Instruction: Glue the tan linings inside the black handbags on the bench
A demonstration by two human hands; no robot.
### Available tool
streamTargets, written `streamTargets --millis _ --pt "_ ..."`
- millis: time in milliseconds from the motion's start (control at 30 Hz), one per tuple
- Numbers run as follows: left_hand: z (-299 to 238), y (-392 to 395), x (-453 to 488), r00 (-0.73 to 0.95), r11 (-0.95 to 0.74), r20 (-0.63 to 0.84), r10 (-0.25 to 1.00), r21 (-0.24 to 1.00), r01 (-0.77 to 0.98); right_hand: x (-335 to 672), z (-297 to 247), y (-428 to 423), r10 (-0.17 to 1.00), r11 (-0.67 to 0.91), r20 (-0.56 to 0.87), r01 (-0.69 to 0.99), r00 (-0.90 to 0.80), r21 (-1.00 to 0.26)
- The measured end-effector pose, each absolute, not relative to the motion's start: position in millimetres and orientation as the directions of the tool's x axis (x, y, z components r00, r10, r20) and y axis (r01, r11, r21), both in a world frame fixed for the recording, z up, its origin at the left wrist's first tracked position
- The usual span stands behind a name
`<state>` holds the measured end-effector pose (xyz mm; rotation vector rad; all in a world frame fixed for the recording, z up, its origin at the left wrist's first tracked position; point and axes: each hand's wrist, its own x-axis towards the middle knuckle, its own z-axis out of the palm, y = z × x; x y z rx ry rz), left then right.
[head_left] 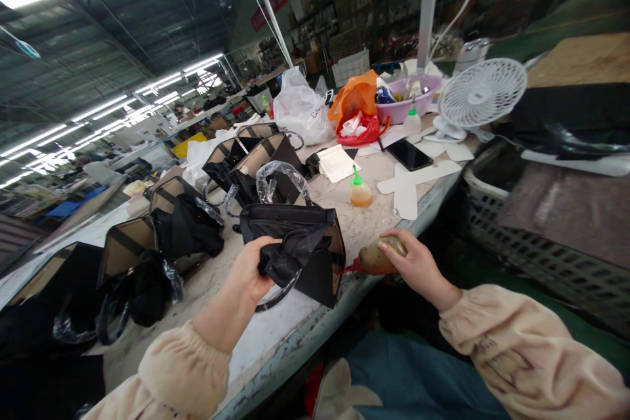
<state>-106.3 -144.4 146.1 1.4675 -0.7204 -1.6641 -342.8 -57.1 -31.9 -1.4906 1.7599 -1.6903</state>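
My left hand [253,269] grips the bunched black fabric of a black handbag [315,269], which rests tilted near the table's front edge. Clear plastic wraps the bag's handle [275,174]. In my right hand [411,259] is a squeeze bottle [377,256] of brownish-yellow liquid, lying nearly sideways. Its red nozzle [350,267] points left and meets the bag's right-hand edge; whether liquid is coming out is too small to tell. Behind the bag, a second squeeze bottle with a green tip [361,190] stands upright on the table.
More black bags [182,220] line the table's left side. Farther back are a notepad [337,163], a phone [409,154], white paper pieces [408,193], an orange bag [355,98], a purple basin [411,102] and a white fan [480,95]. A plastic crate [541,236] stands at right.
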Motion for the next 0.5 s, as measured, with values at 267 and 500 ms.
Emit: streamTargets --millis 267,500 --pt "149.3 -139.3 -100.9 -0.035 -0.533 -0.539 -0.842 0.819 0.213 -342.3 -30.5 -51.4 -0.89 -0.027 0.095 -0.157 -0.447 -0.987" --pt "149.2 -136.9 -97.9 -0.037 -0.528 -0.533 -0.845 0.821 0.216 -345.7 -27.8 -47.7 -0.906 0.025 -0.17 0.352 -0.387 -0.936"
